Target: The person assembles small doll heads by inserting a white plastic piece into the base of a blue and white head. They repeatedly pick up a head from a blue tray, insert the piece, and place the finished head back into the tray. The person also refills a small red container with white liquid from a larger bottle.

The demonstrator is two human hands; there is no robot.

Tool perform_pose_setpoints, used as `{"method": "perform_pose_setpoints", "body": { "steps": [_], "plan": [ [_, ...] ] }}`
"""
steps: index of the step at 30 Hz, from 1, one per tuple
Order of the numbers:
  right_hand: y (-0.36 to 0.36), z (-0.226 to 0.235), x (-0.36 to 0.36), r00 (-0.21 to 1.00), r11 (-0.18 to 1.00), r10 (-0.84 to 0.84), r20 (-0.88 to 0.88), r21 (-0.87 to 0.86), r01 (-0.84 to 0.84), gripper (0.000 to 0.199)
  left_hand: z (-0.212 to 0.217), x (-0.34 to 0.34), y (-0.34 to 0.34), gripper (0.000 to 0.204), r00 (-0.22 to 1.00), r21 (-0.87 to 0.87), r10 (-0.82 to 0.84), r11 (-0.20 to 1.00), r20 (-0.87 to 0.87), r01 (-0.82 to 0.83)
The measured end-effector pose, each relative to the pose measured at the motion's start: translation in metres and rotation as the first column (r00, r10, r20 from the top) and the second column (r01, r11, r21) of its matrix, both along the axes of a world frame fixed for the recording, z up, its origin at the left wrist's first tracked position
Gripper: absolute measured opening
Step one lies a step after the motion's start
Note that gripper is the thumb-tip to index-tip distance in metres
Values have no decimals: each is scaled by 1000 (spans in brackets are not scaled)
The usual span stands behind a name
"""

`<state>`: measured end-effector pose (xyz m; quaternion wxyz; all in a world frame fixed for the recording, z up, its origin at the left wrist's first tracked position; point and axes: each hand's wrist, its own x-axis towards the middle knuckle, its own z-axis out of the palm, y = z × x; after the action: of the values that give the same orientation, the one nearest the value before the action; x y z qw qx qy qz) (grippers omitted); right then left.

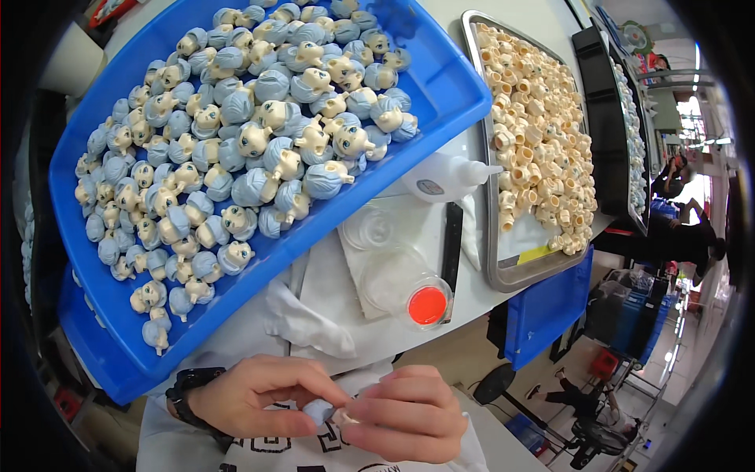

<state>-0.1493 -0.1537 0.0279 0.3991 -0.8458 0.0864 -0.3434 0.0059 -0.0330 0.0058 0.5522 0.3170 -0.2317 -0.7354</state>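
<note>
Close to my body, my left hand [263,397] pinches a small doll head with light-blue hair [318,411] between thumb and forefinger. My right hand [413,413] has its fingers curled round a small cream piece [342,418] that meets the head; its exact kind is mostly covered by the fingers. Beyond my hands, a blue plastic bin [259,287] is filled with many similar blue-haired heads with painted eyes. To the right, a metal tray [503,271] carries a heap of small hollow cream plastic parts.
A white squeeze bottle [448,177] stands between bin and tray. Nearer are a clear round dish with red contents [427,305], clear lids and a crumpled white cloth [311,318]. A black tray [621,134] sits at far right. Other people and a fan are in the background.
</note>
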Motion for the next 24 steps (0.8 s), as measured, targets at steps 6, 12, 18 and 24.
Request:
{"method": "perform_pose_setpoints", "body": {
  "steps": [6,12,18,24],
  "plan": [
    [-4,5,3,999,996,0,-48,-88,-4,13,1,-2,2,30,996,38,45,998,-82,-42],
    [-39,12,-3,969,944,-238,-62,-250,216,29,2,-7,6,27,925,51,312,950,-218,-308],
    [-55,18,3,916,878,-338,-215,-422,225,43,-5,-5,2,37,946,-32,323,946,-39,-324],
    [-55,17,7,907,874,-341,-247,-440,208,43,12,-4,-3,42,957,250,283,933,-61,-260]
  ]
}}
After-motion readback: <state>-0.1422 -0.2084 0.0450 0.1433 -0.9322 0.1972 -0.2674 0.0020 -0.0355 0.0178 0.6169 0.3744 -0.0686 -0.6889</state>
